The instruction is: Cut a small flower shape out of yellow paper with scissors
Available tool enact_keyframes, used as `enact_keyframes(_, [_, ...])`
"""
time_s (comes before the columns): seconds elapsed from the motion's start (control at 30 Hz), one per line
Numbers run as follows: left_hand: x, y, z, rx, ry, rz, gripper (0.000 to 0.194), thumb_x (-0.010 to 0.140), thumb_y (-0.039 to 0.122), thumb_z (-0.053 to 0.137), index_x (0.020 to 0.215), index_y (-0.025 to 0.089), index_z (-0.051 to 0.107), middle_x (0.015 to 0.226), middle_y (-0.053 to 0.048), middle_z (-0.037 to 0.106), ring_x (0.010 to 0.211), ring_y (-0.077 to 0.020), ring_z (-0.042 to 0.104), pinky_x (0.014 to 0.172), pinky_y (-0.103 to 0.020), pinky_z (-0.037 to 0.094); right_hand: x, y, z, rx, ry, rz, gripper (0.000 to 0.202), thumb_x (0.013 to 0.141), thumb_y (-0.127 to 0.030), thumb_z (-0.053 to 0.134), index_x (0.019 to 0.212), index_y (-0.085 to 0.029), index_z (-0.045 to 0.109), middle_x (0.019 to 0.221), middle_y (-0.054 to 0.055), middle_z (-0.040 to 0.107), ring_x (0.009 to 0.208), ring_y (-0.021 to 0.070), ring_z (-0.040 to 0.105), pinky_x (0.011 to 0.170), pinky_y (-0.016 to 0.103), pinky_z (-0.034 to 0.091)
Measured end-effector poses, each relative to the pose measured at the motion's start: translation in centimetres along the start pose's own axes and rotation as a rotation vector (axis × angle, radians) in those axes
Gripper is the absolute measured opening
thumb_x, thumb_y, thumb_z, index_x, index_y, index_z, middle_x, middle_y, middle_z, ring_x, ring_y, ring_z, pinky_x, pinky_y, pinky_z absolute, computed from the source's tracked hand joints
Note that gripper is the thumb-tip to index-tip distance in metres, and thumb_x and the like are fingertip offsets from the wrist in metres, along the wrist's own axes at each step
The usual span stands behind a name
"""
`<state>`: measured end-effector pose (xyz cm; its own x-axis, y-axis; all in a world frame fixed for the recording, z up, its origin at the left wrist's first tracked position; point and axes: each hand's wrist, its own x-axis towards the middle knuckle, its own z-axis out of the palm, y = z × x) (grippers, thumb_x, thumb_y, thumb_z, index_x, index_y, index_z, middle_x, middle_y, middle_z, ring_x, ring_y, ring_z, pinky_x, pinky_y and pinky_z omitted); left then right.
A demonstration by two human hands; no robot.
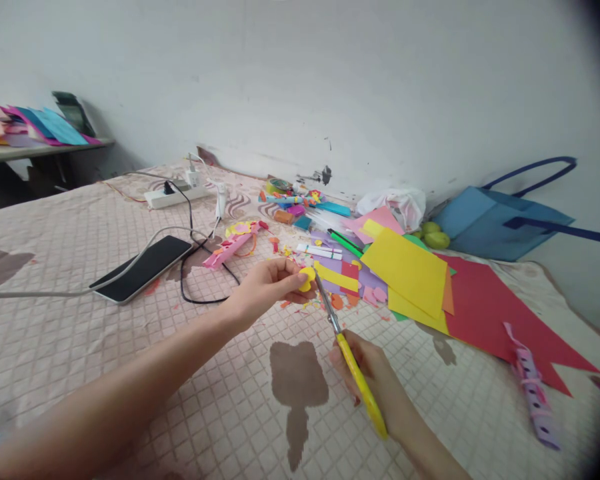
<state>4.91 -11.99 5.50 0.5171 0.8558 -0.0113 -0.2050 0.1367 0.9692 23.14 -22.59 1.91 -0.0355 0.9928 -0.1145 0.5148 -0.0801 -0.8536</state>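
Note:
Between the thumb and fingers of my left hand is a small rounded yellow paper piece. My right hand is closed around a pair of scissors with yellow handles. The metal blades point up and away, their tips beside the right edge of the yellow piece. Whether the blades touch it I cannot tell. Just beyond my hands lie a yellow strip, pink and orange scraps and a lilac sheet.
Yellow sheets and a red sheet lie at right, near a blue bag and a purple paper flute-like piece. At left are a phone, cables and a power strip. A pink decorated piece lies behind my left hand.

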Motion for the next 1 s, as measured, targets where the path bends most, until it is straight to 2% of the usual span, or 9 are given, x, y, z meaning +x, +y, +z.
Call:
enact_keyframes(0.6, [0.08,0.28,-0.17,-0.071,0.057,0.002,0.022,0.076,0.029,0.067,0.077,0.014,0.052,0.079,-0.005,0.069,0.075,-0.0148,0.068,0.074,-0.03,0.053,-0.09,-0.07,0.0,0.034,-0.014,0.016,0.032,0.081,-0.044,0.055,0.063,-0.022,0.039,0.044,-0.009,0.032,0.036,0.0073,0.032,0.035,0.02,0.03])
enact_keyframes(1.0, [0.01,0.3,-0.21,-0.065,0.021,0.003,0.021,0.078,0.028,0.065,0.077,0.013,0.051,0.081,-0.006,0.07,0.076,-0.0147,0.068,0.073,-0.029,0.053,-0.02,-0.58,-0.05,-0.031,-0.005,-0.041,0.033,0.08,-0.049,0.053,0.066,-0.021,0.041,0.052,-0.006,0.037,0.041,0.0079,0.036,0.036,0.02,0.033])
